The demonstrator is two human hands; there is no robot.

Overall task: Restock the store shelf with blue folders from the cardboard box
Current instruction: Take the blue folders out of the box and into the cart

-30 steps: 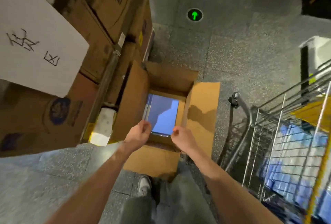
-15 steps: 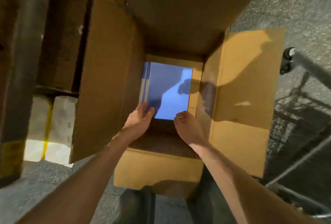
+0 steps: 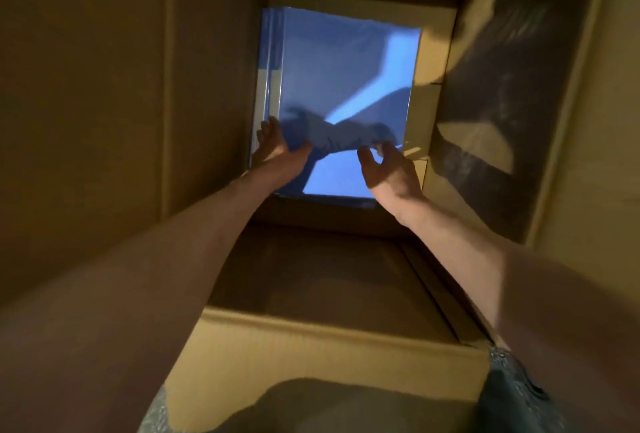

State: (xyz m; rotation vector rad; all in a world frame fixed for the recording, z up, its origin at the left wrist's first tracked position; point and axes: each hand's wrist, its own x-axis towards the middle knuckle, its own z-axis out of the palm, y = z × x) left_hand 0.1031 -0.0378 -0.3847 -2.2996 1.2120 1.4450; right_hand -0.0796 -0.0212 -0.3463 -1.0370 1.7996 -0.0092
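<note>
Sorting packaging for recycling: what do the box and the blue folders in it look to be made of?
Cardboard box: brown board, matte, with fold creases along its flaps; likely corrugated. Blue folders: smooth, glossy, probably plastic or plastic-wrapped; light reflects off the top face and stacked edges show at left.

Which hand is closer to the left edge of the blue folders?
Left. The left hand is right at that edge of the blue folders; the right hand is across by their right edge.

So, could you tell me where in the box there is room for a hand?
Bare box floor lies between the blue folders and the near wall. Crowded at the left wall, where the left hand grips the stack, and on the right, where a cardboard insert fills the gap.
</note>
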